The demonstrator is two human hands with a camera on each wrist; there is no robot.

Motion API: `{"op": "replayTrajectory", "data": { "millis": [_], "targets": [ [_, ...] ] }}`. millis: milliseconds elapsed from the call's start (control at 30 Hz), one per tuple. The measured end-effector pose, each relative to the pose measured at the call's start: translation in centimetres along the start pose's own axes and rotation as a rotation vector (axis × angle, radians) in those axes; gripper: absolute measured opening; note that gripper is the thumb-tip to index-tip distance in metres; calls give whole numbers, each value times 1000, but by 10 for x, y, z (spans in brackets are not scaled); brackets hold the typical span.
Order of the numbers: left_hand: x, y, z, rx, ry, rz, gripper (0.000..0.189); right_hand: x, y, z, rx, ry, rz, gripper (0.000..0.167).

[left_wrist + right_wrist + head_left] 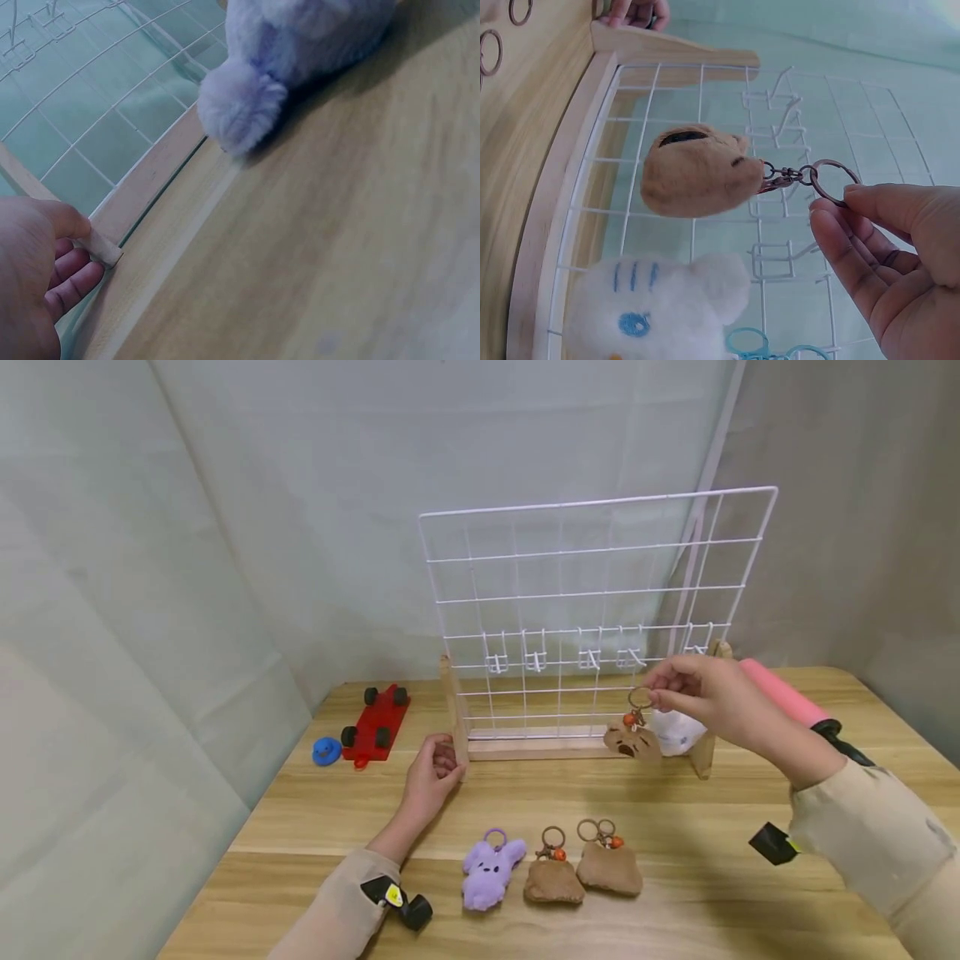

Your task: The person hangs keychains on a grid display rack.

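My right hand (693,689) pinches the metal ring (834,182) of a brown plush keychain (628,739) between thumb and index finger. The plush hangs in front of the white wire grid rack (592,506), below its row of hooks (589,660). Beside it, partly behind the right hand, is a white plush (660,307) with blue stripes and a blue ring. With thumb and fingers, my left hand (429,781) grips the wooden foot (101,246) at the rack's left end. A purple plush keychain (489,872) lies on the table in front.
Two more brown plush keychains (553,881) lie right of the purple one. A red wheeled toy (382,724) and a blue toy duck (326,751) are on the left. Behind the right forearm lies a pink cylinder (783,693) with a black handle.
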State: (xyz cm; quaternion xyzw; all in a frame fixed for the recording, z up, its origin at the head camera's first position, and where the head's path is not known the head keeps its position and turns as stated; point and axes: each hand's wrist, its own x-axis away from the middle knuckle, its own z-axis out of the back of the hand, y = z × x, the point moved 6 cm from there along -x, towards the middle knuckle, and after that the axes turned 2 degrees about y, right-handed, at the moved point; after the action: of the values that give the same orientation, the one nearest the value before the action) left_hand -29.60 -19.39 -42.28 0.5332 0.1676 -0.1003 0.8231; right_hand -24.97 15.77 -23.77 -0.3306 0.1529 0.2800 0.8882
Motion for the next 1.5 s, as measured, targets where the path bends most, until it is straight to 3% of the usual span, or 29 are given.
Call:
{"op": "replayTrajectory", "data": {
  "millis": [200, 733, 933, 1500],
  "targets": [
    [-2, 0, -1, -11, -15, 6, 44, -7, 5, 4, 16, 18, -10, 9],
    [1, -3, -2, 7, -12, 8, 44, -28, 15, 9, 155, -48, -62, 9],
    [2, -4, -2, 9, -8, 25, 44, -33, 19, 5, 146, -81, -92, 9],
    [0, -4, -1, 9, -6, 41, 44, -40, 21, 3, 178, -80, -77, 8]
  ]
}}
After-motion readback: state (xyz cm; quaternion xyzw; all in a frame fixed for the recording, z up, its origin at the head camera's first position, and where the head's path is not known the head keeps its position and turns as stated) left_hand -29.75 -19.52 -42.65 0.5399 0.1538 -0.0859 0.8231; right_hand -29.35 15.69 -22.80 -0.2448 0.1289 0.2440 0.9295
